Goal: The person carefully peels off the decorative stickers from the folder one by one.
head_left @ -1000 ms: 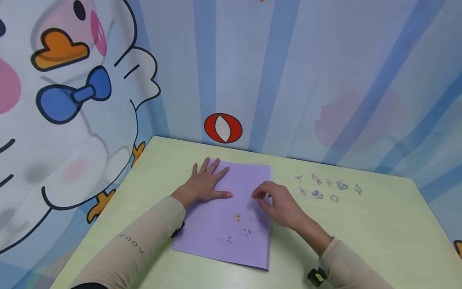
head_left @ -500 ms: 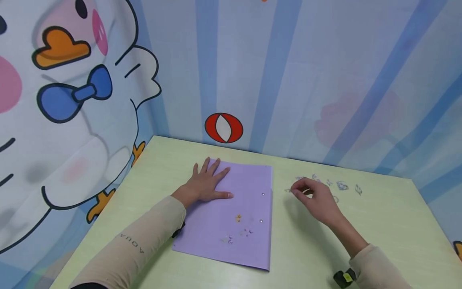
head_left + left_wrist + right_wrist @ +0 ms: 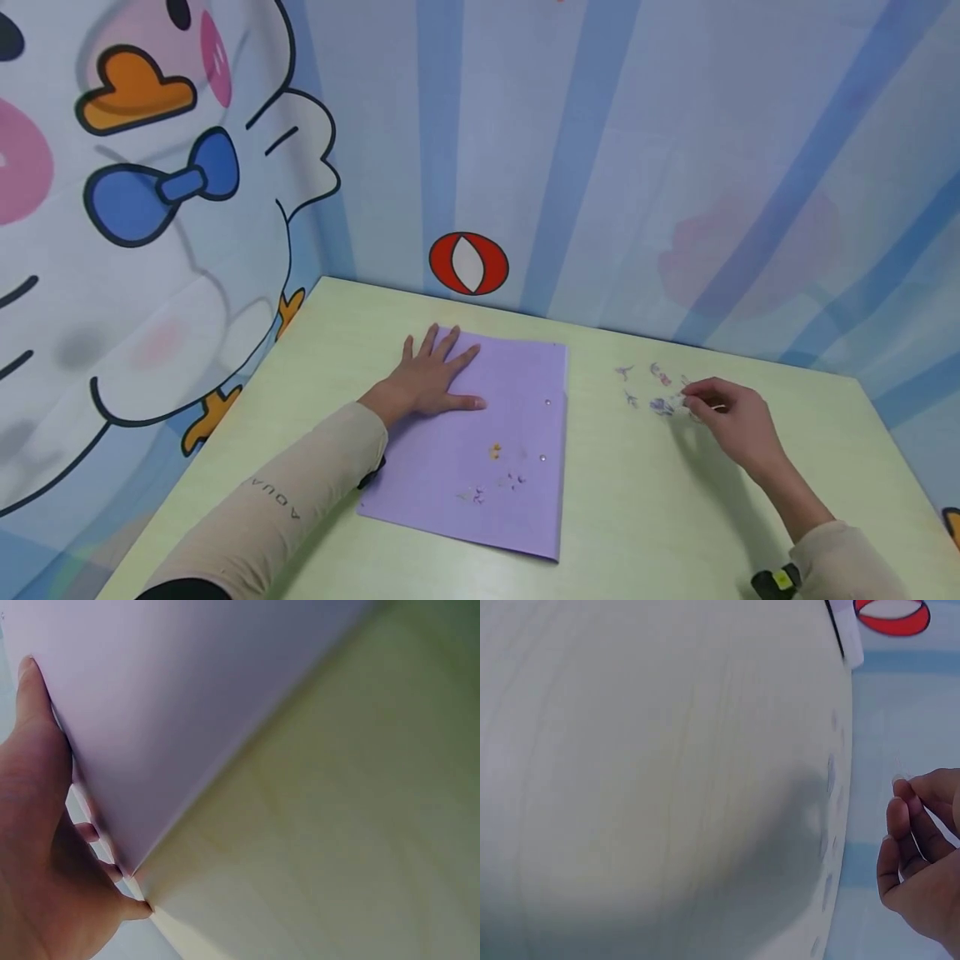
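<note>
A purple folder [image 3: 517, 375] lies on the table with small printed stickers [image 3: 495, 451] on its lower right part. My left hand [image 3: 423, 386] rests flat on its upper left, fingers spread; the left wrist view shows the thumb [image 3: 34, 697] along the cover's edge. My right hand [image 3: 733, 419] is raised over the right side of the table. Between thumb and forefinger it pinches a small see-through sticker [image 3: 898, 766], whose print is too faint to make out. Beneath and beside that hand lie loose purple-printed stickers [image 3: 662, 407], some hidden by it.
The pale green table [image 3: 630, 500] backs onto a blue striped cloth wall [image 3: 495, 158]. A cartoon bird [image 3: 150, 275] is printed on the cloth at left. Two small shiny dots [image 3: 547, 402] sit near the folder's right edge.
My right hand has left the folder's right edge and moved right, over the loose stickers, carrying its small see-through sticker. The left hand stays in place on the folder.
</note>
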Demonstrator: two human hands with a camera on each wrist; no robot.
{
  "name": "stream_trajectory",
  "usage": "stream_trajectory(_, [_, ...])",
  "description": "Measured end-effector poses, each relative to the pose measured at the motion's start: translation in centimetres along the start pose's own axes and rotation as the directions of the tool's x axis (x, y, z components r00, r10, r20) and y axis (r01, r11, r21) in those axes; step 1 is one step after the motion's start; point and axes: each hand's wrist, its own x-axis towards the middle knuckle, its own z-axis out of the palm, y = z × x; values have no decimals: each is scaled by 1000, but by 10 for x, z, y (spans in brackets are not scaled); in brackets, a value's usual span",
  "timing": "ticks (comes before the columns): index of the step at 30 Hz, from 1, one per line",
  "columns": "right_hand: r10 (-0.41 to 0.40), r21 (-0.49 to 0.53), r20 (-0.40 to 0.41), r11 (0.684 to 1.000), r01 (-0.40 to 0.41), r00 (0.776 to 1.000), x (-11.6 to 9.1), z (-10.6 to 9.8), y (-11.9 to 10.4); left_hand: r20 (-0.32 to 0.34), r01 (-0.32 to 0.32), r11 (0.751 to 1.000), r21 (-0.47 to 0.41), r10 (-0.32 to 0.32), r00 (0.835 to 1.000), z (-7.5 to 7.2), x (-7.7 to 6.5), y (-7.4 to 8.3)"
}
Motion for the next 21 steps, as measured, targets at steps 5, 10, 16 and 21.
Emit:
stream_trajectory(5, [77,-67,-24,995,-78,997,-6,-13,31,5,0,1000,-7,0,1000,1,1,-1])
stream_trajectory(10, [177,-93,-48,979,-181,983,-11,-19,54,9,1,1000,-10,-1,1000,1,1,-1])
stream_trajectory(16, [223,-145,-35,963,-226,974,-11,-16,66,5,3,1000,-16,-3,1000,0,0,-2])
stream_trajectory(21, [181,-195,-48,963,-187,982,-8,-10,74,0,-5,1000,-19,5,1000,1,1,-2])
